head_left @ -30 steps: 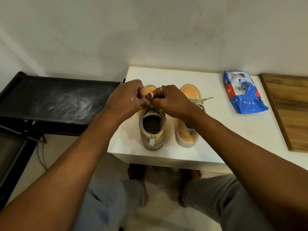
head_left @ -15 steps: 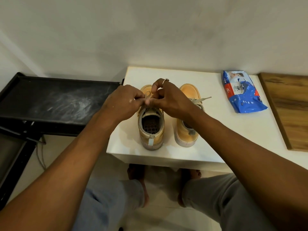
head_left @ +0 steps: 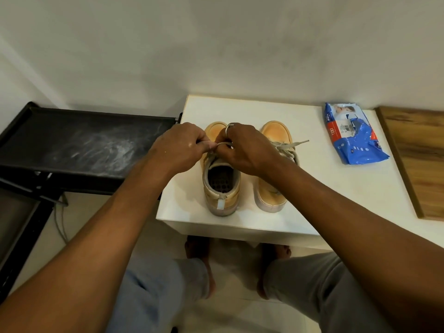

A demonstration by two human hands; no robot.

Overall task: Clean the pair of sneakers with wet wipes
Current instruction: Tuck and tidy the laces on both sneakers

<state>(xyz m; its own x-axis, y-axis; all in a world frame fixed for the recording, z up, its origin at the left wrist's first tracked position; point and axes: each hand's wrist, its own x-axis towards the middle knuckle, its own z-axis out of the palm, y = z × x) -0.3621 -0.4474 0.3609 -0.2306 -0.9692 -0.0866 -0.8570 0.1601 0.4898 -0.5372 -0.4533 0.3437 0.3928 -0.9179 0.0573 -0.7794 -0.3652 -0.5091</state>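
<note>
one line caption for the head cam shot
Left hand and right hand pinch the lace of one tan sneaker on the white table; wet wipes pack lies at right.

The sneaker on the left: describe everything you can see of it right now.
The left sneaker is a tan-yellow low shoe, suede-like, with a pale, grubby sole, a grey collar, a light heel tab and a dark perforated insole. It stands upright on the white table, heel toward the person, beside the other sneaker with a gap between them. The left hand and the right hand both pinch its pale lace above the tongue.
</note>
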